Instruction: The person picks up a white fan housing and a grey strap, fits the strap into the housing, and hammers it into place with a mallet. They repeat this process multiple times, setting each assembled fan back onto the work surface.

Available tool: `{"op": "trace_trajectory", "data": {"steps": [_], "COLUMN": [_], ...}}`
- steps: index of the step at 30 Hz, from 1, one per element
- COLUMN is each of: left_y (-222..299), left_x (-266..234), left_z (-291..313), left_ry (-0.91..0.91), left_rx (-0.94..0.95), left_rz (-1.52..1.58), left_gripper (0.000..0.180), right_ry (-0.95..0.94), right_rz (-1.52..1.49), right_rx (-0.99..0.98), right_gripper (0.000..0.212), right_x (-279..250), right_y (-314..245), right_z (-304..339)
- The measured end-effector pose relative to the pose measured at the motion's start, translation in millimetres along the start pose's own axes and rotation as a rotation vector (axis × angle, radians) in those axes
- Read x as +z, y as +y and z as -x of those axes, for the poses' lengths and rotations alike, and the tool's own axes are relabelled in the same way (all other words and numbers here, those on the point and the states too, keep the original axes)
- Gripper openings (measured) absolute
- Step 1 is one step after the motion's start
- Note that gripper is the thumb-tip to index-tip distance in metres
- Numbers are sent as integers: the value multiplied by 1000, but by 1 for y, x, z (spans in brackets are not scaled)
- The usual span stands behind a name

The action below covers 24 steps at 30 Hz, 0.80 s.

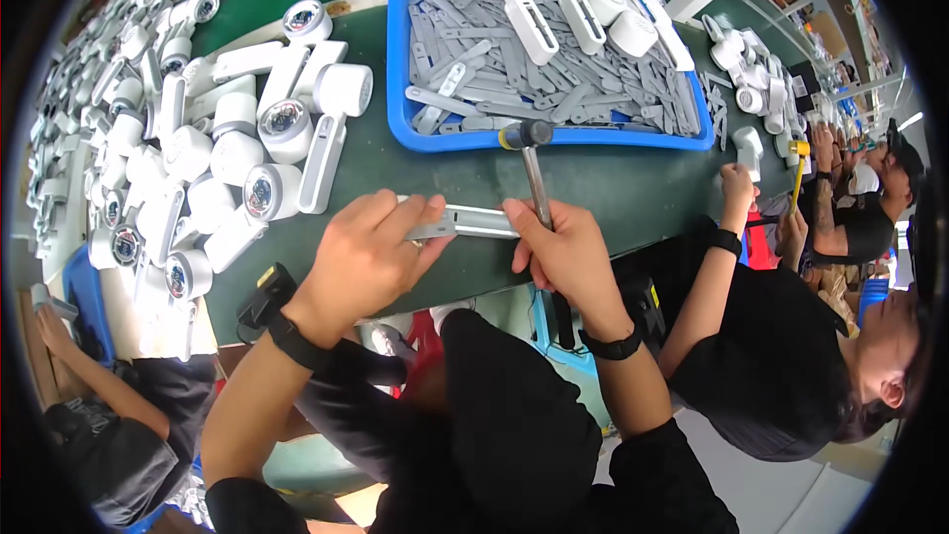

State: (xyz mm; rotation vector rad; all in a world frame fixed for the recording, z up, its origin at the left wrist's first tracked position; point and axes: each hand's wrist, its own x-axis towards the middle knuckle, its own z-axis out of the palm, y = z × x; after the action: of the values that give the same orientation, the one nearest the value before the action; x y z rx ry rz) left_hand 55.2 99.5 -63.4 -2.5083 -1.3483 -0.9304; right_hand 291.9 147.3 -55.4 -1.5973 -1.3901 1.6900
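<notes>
no lettering, number or sign could be read anywhere in view. the long pale piece, the hammer and the blue tray showed no legible marks.

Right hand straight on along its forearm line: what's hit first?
The right hand would likely meet the near wall of the blue tray, ahead and slightly left; held hammer and grey-white piece travel along. Height unclear; it might clear the rim.
</notes>
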Motion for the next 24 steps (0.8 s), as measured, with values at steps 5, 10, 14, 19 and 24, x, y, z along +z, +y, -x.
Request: {"op": "trace_trajectory", "data": {"steps": [5,10,14,19,24], "left_y": [7,10,1,2,6], "left_x": [-4,-2,6,5,4], "left_z": [1,-26,-25,-22,-30], "left_ry": [-18,-93,-115,-187,-121], "left_rx": [-86,87,135,137,141], "left_rz": [48,76,100,44,72], "left_gripper": [23,17,17,17,20], "right_ry": [0,9,29,-17,-177], "right_rz": [-73,-30,-54,-393,-292], "right_rx": [-42,-75,-51,-236,-155], "right_gripper": [35,36,36,44,51], "right_x": [3,1,1,-22,-43], "right_y": [7,8,9,32,32], "right_z": [5,6,7,44,87]}}
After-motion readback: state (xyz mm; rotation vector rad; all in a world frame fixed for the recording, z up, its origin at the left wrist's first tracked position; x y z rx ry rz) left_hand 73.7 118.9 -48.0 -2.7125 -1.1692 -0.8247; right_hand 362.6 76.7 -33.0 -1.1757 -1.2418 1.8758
